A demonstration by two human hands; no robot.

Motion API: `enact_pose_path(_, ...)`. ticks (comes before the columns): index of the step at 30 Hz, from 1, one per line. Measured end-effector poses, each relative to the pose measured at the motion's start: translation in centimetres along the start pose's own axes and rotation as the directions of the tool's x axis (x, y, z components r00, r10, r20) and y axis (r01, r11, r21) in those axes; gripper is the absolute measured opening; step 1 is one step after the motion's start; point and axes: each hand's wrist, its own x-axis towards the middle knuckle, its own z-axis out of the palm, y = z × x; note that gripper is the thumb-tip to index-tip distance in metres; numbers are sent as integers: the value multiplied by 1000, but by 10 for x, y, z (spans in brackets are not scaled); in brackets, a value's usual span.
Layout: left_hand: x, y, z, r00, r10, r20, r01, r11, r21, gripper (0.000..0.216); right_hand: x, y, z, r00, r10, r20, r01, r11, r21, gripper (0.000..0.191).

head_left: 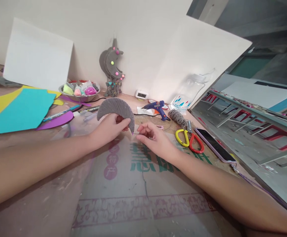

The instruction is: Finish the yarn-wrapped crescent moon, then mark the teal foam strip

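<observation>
My left hand (pixel 111 126) is closed on a grey crescent-shaped piece wrapped in string (pixel 116 108), holding it up above the table by its inner edge. My right hand (pixel 153 136) is just to the right of the crescent's lower tip, thumb and fingers pinched together; what they pinch is too small to make out, perhaps a thin thread near a small pink tip. Both hands hover over a printed plastic sheet (pixel 138 187) that covers the table.
A finished grey moon ornament (pixel 112 67) stands at the wall. Around it lie a bowl of coloured bits (pixel 80 90), coloured foam sheets (pixel 20 110), a blue glue gun (pixel 158 108), a string ball (pixel 177 117), scissors (pixel 189 140), a phone (pixel 215 144) and a plastic jar (pixel 190 93).
</observation>
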Motion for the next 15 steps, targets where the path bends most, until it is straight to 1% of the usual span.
enact_pose_path(3,-1,1,0,1000,-4,9,4,1000,11,34,0,-3,-3,999,-38,-20,34,987,-159,7)
enact_pose_path(5,-2,2,0,1000,-1,6,1,1000,25,34,1,-4,-3,998,-51,-31,43,979,-199,8)
enact_pose_path(10,-4,4,0,1000,-3,15,2,998,63,38,1,-3,-2,996,-49,-68,35,980,-196,11)
enact_pose_path(15,-5,6,-1,999,6,45,-8,1000,29,38,2,-2,-1,997,-6,-75,-7,985,-170,11)
